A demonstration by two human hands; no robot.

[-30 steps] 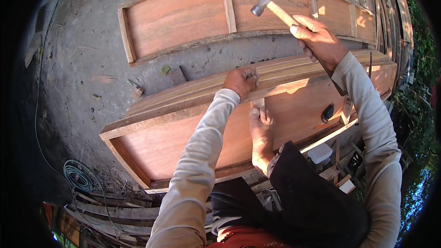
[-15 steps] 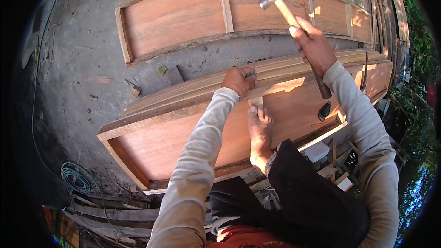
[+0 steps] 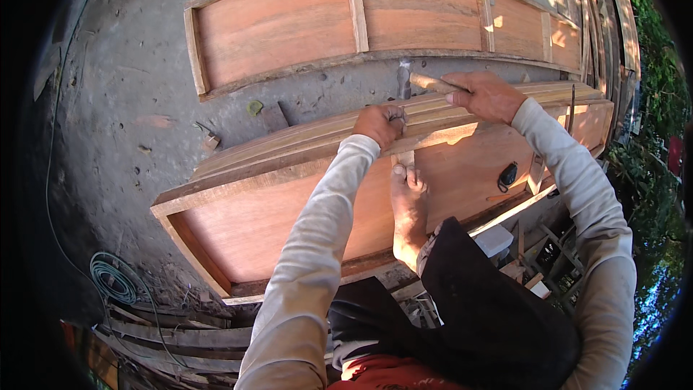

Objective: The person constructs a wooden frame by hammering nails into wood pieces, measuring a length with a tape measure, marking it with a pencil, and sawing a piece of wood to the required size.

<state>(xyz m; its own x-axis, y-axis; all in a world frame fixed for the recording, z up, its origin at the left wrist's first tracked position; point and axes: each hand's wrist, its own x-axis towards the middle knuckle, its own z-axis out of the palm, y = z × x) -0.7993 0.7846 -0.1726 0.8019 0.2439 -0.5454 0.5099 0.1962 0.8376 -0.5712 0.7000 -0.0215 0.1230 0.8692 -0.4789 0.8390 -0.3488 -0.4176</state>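
My right hand (image 3: 489, 95) is wrapped round the wooden handle of a hammer (image 3: 430, 84). The metal hammer head is low, just beyond the fingertips of my left hand (image 3: 379, 126). Those left fingers are pinched at the top edge of a wooden frame (image 3: 245, 186) with a reddish plywood panel; whatever they hold is too small to make out. Several strips of wood (image 3: 289, 141) lie side by side along the frame's far edge. My bare foot (image 3: 410, 209) rests inside the frame on a short crosspiece.
Beyond lies a second framed plywood panel (image 3: 281, 29) on the concrete floor. A black tape measure (image 3: 507, 176) and a pencil (image 3: 498, 196) are inside the near frame. A coiled green hose (image 3: 113, 279) sits at the lower left, near stacked boards (image 3: 180, 336). Planks (image 3: 612, 14) stretch along the right.
The hammer has swung down and left from its raised position, its head now close to my left hand. My left hand stays nearly in place, still pinched at the frame's edge.
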